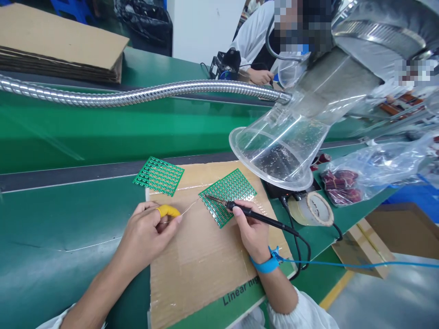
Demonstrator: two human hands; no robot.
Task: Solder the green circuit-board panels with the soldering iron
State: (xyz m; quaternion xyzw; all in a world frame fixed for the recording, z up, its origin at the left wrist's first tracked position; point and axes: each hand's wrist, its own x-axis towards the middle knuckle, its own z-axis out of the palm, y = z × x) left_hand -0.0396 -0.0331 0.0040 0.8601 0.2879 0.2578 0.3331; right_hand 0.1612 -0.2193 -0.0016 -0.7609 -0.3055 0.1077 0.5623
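Note:
My right hand (253, 228) is closed round the black handle of a soldering iron (260, 215). The iron's tip lies at the upper left edge of a green circuit board panel (230, 194) with rows of small pads. Pinched in my left hand (151, 228) is a thin solder wire (190, 206), which reaches to the board close to the iron's tip. A yellow finger cot (168, 211) covers one finger of that hand. A second circuit board panel (159, 176) lies up and left, partly over the cardboard sheet (192, 274). Around my right wrist sits a blue strap (266, 262) with a cord.
A clear fume hood (274, 146) on a flexible metal arm (137, 93) hangs over the board's far right. Right of it are a tape roll (313, 209) and bagged dark red parts (343, 185). Stacked cardboard (61, 41) stands at back left. A co-worker's hand (260, 76) shows across the bench.

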